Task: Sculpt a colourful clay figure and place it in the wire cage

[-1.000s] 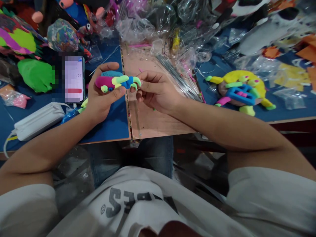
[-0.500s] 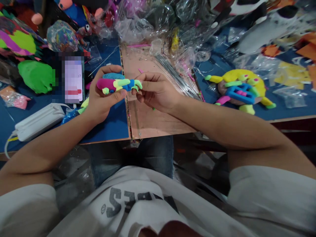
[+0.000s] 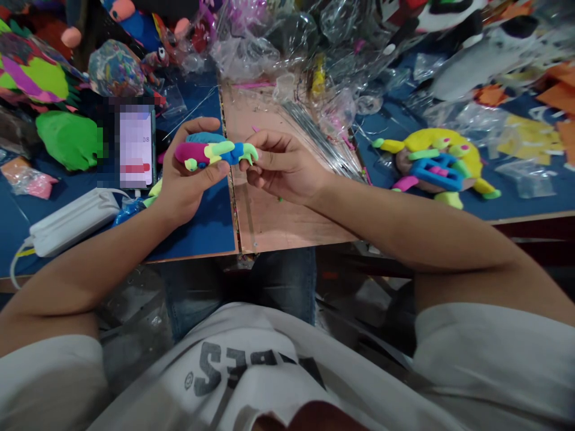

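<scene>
Figure [image 3: 220,148] in magenta, pale yellow, blue and light green is held crosswise between the two hands, over the seam where the blue tabletop [image 3: 202,230] meets the bare wooden board [image 3: 291,221]. Its magenta end lies to the left, its light green tips to the right. The left hand [image 3: 191,179] grasps the magenta end, palm behind it and thumb along the near side. A teal piece [image 3: 206,138] shows just behind the figure, in that same grasp; whether the two are joined I cannot tell. The right hand [image 3: 290,167] has thumb and forefinger at the light green tips in a pinch, the other fingers curled underneath

Left of the hands, a phone [image 3: 136,146] with a lit screen lies near a white power bank [image 3: 75,222], and a green lump [image 3: 69,140] sits beyond them. Thin metal rods [image 3: 321,140] lie in a bundle behind the right hand. Farther right, well apart from the hands, rests a yellow creature [image 3: 469,152] with a blue frame-like part on it. Crumpled clear plastic [image 3: 251,54] is heaped at the back
</scene>
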Tool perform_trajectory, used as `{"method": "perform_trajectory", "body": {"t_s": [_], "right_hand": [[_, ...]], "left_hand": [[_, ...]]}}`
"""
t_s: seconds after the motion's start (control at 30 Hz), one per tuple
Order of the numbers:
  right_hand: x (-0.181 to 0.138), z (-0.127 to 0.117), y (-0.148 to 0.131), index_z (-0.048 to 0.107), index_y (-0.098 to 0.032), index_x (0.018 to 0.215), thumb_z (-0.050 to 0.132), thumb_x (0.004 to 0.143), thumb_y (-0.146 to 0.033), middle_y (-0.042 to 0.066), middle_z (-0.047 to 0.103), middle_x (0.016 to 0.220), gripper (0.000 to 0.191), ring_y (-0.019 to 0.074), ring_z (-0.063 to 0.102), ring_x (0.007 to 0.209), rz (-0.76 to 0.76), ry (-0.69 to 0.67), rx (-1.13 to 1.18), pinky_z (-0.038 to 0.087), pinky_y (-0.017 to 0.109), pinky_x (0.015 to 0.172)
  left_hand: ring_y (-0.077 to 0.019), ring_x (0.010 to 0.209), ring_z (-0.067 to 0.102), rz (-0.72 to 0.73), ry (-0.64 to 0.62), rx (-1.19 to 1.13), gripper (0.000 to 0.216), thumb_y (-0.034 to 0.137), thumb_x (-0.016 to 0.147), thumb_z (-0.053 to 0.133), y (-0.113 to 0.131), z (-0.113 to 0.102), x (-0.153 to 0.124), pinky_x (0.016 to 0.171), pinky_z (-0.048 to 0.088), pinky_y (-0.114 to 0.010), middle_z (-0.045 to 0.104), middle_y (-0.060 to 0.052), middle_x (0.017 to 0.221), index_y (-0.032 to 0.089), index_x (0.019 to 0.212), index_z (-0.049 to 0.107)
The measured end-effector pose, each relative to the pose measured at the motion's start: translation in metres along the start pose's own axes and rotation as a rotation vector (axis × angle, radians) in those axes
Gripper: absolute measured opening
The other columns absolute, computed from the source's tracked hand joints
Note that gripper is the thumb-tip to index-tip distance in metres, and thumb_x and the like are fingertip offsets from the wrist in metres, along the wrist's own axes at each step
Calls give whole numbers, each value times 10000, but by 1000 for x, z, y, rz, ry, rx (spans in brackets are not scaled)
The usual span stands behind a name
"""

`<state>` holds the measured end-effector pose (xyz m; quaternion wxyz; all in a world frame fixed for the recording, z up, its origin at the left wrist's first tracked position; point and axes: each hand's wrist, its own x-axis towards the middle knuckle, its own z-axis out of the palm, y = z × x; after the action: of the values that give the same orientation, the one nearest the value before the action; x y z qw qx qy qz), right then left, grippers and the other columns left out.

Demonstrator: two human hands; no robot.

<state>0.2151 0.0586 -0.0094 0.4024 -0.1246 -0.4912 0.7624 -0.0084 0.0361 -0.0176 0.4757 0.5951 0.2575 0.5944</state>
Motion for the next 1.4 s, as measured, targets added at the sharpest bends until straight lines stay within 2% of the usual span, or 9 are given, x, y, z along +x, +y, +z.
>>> {"method": "perform_trajectory", "body": {"t_s": [0.23, 0.37, 0.47, 0.7, 0.9, 0.97, 1.1, 1.27, 1.4], "right_hand": [[-2, -1, 5, 732, -207, 1036, 921, 914, -433, -16, 756, 906, 319, 85, 665, 673, 14, 30, -43, 587, 195, 609], [-2, -1, 7, 737, -209, 1010, 961, 868, -435, -19, 744, 886, 348, 87, 654, 664, 9, 50, -43, 572, 194, 589], [-2, 0, 8, 744, -212, 995, 975, 851, -439, -23, 733, 874, 354, 85, 645, 664, -3, 59, -28, 563, 192, 590], [-3, 3, 5, 755, -216, 1047, 963, 867, -390, -21, 745, 896, 325, 95, 664, 700, 27, 92, 14, 587, 206, 637], [-2, 3, 9, 727, -195, 1030, 950, 881, -408, 1, 727, 886, 343, 109, 666, 721, 22, 102, -24, 574, 216, 625], [-1, 4, 9, 723, -213, 1026, 930, 892, -426, 0, 732, 898, 326, 124, 679, 759, -5, 139, -82, 585, 236, 656], [-1, 10, 4, 768, -269, 1035, 965, 808, -458, -30, 752, 887, 355, 114, 672, 774, -134, 187, -187, 583, 248, 751], [-5, 14, 0, 790, -279, 1068, 985, 783, -564, 3, 788, 1003, 448, 178, 714, 949, -211, 231, -290, 621, 325, 911], [-5, 13, 3, 790, -265, 1034, 979, 810, -545, 0, 774, 971, 406, 179, 719, 925, -195, 226, -270, 624, 323, 836]], "left_hand": [[-182, 930, 778, -6, 26, -11, 562, 408, 765, 1044, 4, 4, -1, 841, 632, -314, 778, 20, 1019, 354, 1251, 768], [-221, 1003, 803, -70, 45, -10, 579, 449, 752, 1048, 8, 8, -2, 907, 646, -343, 792, 15, 1022, 325, 1226, 741], [-228, 1036, 806, -79, 50, -53, 569, 413, 738, 1055, 8, 10, -2, 948, 651, -353, 792, 29, 981, 319, 1204, 741], [-190, 924, 777, -81, 81, -44, 560, 408, 723, 1062, 9, 10, -3, 833, 635, -316, 770, 26, 982, 337, 1191, 763], [-198, 965, 774, -54, 52, -27, 566, 410, 735, 1053, 5, 6, -3, 867, 635, -317, 772, 13, 1019, 342, 1215, 760], [-190, 951, 771, -38, 49, -28, 555, 408, 749, 1042, 3, 5, -3, 856, 629, -318, 771, 24, 1028, 359, 1225, 761], [-179, 885, 754, -33, 52, -29, 560, 420, 752, 1043, 0, 5, -2, 812, 617, -326, 750, 31, 988, 369, 1232, 759], [-175, 868, 736, -72, 65, -31, 578, 412, 712, 1061, 0, 5, -4, 806, 607, -323, 729, 31, 972, 385, 1212, 772], [-204, 895, 749, -35, 37, 13, 607, 448, 732, 1052, 0, 3, -5, 836, 610, -364, 740, 14, 1002, 353, 1253, 756]]}}
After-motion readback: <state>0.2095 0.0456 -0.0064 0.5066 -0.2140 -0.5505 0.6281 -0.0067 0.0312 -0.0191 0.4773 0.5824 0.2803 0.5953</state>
